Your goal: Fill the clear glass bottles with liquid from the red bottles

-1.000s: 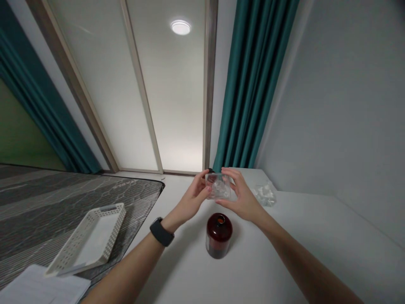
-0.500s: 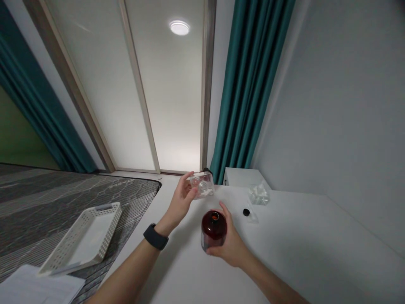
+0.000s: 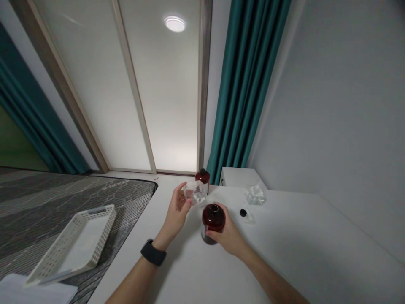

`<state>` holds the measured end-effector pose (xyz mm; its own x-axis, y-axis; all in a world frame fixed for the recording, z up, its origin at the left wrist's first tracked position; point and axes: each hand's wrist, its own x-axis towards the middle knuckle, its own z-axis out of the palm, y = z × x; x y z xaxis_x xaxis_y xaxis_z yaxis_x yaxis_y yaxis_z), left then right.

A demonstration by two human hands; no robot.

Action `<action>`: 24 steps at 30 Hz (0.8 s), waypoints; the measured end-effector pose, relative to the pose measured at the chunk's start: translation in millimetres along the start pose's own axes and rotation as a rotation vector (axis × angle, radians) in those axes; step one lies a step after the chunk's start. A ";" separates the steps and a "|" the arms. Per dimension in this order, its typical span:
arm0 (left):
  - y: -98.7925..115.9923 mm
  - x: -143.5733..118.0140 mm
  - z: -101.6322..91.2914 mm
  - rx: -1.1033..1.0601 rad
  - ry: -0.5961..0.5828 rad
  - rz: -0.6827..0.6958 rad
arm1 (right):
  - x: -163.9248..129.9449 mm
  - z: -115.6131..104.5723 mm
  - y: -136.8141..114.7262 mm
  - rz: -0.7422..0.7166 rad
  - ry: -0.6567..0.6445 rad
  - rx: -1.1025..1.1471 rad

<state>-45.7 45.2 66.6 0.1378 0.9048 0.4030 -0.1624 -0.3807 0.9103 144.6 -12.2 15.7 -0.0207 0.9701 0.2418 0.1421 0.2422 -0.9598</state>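
Note:
My right hand (image 3: 228, 234) is wrapped round a dark reddish-brown bottle (image 3: 213, 217), whose uncapped mouth faces up. In my left hand (image 3: 179, 209) is a small clear plastic box (image 3: 195, 193), gripped by its left end between thumb and fingers; I cannot make out exactly what lies inside. Behind that box stands a second reddish-brown bottle (image 3: 203, 175) with a black cap on, partly hidden. A loose black cap (image 3: 243, 213) rests on the table to the right of my right hand, beside a clear plastic bag (image 3: 249, 218).
The white table (image 3: 284, 253) runs to the wall on the right. A crumpled clear bag (image 3: 255, 194) lies near its back, before a white cabinet (image 3: 240, 176). Left of the table, a white perforated basket (image 3: 104, 236) and white papers (image 3: 38, 291) are on a grey marbled surface (image 3: 126, 194).
My right hand has tilted the bottle and shifted it slightly up toward the clear box. My left hand has moved a little left and down with the box, uncovering more of the capped bottle.

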 end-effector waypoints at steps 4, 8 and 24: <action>-4.5 -4.8 2.5 -0.014 -0.011 -0.041 | -1.5 -1.2 1.0 0.005 -0.004 0.009; -4.8 -5.9 6.1 0.003 -0.017 -0.048 | -5.5 -1.2 4.3 -0.007 -0.032 0.048; 8.9 8.4 6.2 0.006 -0.152 0.008 | 27.8 -50.1 -44.3 -0.305 0.015 -0.304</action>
<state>-39.9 48.2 78.7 0.2834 0.8626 0.4191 -0.1579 -0.3890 0.9076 187.3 3.3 72.1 -0.0932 0.8539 0.5121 0.4169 0.5005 -0.7587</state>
